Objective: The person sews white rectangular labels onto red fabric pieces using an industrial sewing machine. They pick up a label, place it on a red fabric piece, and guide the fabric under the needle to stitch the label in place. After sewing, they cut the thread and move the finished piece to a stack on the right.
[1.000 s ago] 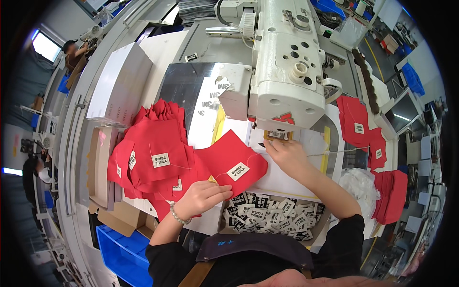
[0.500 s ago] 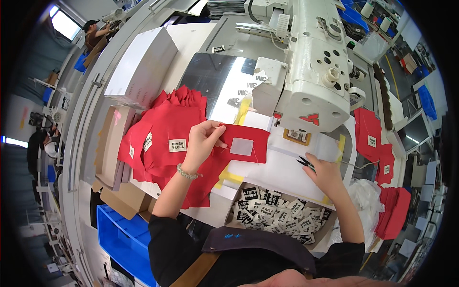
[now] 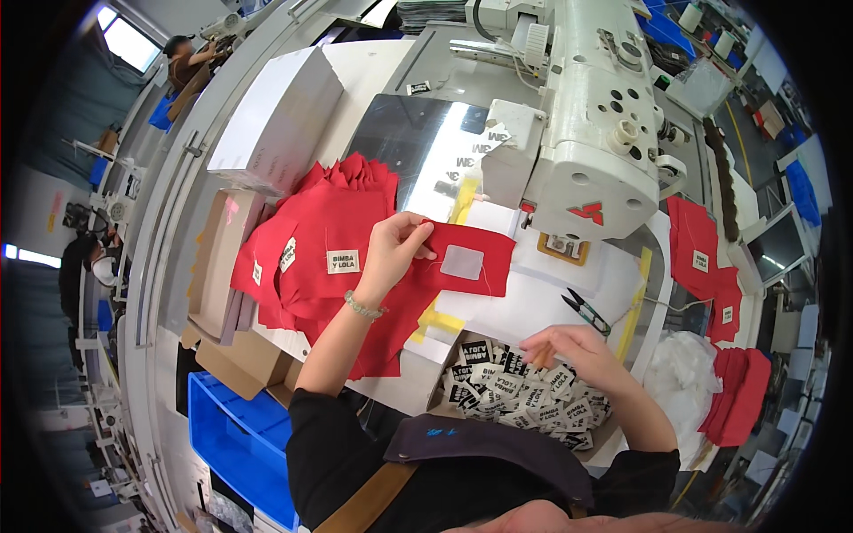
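Note:
My left hand pinches the left edge of a red fabric piece between thumb and fingers. A pale square patch shows on that piece, with a loose thread beside it. My right hand is over the far right part of a box of woven labels; its fingers are stretched out, slightly bent, and nothing shows in them. Just beyond it, thread snips with dark blades lie on the white work surface. A heap of red fabric pieces, some with labels sewn on, spreads left of my left hand.
A white sewing machine stands at the far right, a framed clamp under its head. White box, open cardboard tray and blue bin are on the left. More red pieces and clear plastic lie right.
My right hand has let go of the thread snips, leaving them on the white surface, and moved nearer to me over the labels. My left hand still holds the red piece.

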Motion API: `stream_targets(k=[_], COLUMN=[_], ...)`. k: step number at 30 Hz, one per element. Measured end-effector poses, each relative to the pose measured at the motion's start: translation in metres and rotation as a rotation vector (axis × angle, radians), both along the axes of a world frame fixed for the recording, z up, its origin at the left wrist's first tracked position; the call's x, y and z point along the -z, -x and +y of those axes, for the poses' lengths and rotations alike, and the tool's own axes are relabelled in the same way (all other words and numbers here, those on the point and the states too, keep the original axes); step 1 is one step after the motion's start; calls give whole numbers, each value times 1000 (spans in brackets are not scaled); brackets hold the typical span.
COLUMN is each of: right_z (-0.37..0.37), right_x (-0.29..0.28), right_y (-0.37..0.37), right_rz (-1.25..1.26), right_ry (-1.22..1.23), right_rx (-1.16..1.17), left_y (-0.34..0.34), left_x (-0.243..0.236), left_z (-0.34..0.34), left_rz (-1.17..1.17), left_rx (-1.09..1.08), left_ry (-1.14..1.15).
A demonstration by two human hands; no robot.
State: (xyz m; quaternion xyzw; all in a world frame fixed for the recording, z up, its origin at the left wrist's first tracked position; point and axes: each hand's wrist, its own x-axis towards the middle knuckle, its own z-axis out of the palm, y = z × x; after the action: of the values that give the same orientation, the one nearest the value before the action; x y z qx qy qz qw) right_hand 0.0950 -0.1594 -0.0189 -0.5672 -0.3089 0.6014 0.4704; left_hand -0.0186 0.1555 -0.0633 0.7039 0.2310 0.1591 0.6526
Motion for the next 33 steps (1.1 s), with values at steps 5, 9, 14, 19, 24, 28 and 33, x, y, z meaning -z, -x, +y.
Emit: stream_targets(k=[5,9,14,19,24,28,33], right_z=[18,25,6,-22,-38,-43,-44], right_x=[30,46,13,14,13,15,19], right_y=[28,26,9,16,25,25,22], right_rz=[994,1416,890,885,759,783,806], right_ry=[-57,-271,-146,-233,-263,-295,-290], right_rx=[-49,72,312,378,384,391,408], left_y=[20,37,53,55,49,46,42], left_x=[-26,-59,-67,-49,-40,-37,-36], left_z=[-34,-66,-83,-85,-97,-100,-102], left_rz=[-316,-761,-729,-650,-639,-610,-603], left_rx=[265,672,732,484,347,322,332], left_ry=[-457,-865,-943,-829,-743,-727,-720])
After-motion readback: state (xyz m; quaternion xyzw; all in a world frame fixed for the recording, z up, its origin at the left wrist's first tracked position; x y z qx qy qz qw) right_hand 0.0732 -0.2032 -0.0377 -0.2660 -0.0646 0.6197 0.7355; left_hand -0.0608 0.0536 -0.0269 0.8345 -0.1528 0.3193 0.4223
